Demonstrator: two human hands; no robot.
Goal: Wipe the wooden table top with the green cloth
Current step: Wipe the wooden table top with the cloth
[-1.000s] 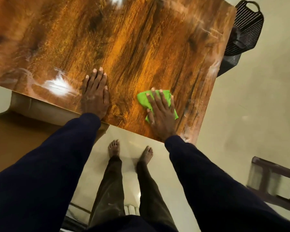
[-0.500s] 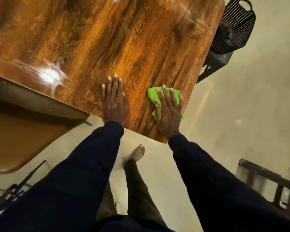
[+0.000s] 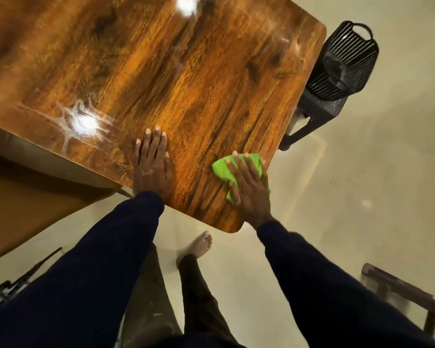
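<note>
The table had a glossy wooden top with dark grain, and two bright light spots were reflected on it. The cloth was green and lay crumpled on the top, close to the right edge and not far from the near corner. A small part of it reached past that right edge.

The right hand lay flat on the cloth, palm down, and covered most of it. Its fingers were straight and a little spread, with the tips at the far side of the cloth. They did not pinch the cloth; they only pressed on it.

The left hand rested flat on the bare wood, near the front edge and well apart from the cloth. Its fingers were straight and close together, pointing away from the person.

Both arms were in dark sleeves. Under the table edge one bare foot stood on the pale floor. A black chair with a slotted back stood just beside the right edge of the table. Part of a dark wooden frame was visible at the lower right.
</note>
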